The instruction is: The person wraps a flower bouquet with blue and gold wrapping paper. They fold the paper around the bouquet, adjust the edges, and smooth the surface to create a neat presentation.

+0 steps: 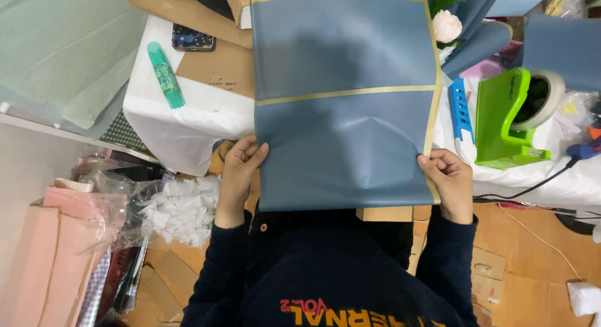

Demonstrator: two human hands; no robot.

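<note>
I hold up a large blue-grey wrapping sheet (341, 95) with a gold border and a gold stripe across its middle. My left hand (238, 173) grips the sheet's lower left edge. My right hand (447, 180) pinches its lower right edge. The sheet hangs over the white-covered table (188, 117) and hides most of what lies on it. My dark sleeves and sweater fill the bottom of the view.
A green tube (166, 74), a phone (193, 38) and cardboard (219, 67) lie on the table's left. A green tape dispenser (510, 117), a blue comb-like tool (460, 108) and a wrapped bouquet (457, 26) sit at right. Pink paper (56, 252) and bagged white bits (178, 208) lie lower left.
</note>
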